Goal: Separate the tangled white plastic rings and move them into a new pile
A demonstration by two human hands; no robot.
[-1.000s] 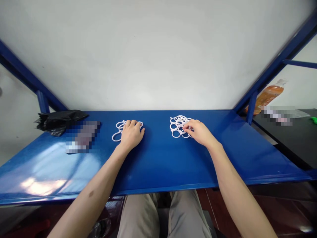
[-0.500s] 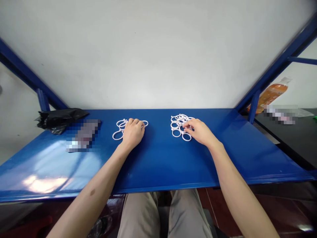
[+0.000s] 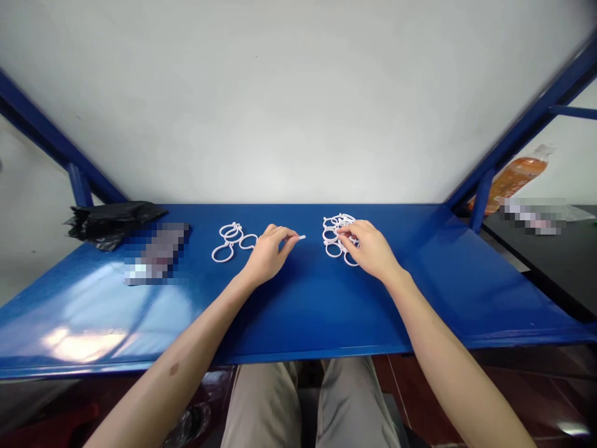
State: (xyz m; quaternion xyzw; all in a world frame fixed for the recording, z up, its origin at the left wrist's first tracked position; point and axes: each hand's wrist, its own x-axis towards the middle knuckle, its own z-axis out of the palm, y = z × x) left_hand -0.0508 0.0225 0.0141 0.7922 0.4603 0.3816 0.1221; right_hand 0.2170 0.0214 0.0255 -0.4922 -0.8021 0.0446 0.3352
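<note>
"Hands first: your left hand (image 3: 267,256) was pinched shut on a white ring (image 3: 301,237). Only its tip showed past your fingertips, pointing toward two o'clock."

"And your right hand (image 3: 370,249) was curled over the ring pile (image 3: 333,235) at its ten o'clock, fingertips touching the nearest loops. Whether it actually gripped one, you gave us no way to tell."

"That pile looked like the weak spot. Its loops overlapped, so a snagged loop could have dragged its neighbours along and scattered them over the blue table (image 3: 298,311)."

"You also held that ring by a thin stretch of it. With so narrow a pinch, it could have twisted free and skidded on that glossy top, perhaps off the edge at six o'clock."

"The loose rings (image 3: 229,241) lay at nine o'clock of your left hand, near your wrist. A careless sweep of the forearm might have knocked them toward the black bag (image 3: 112,221)."
</note>
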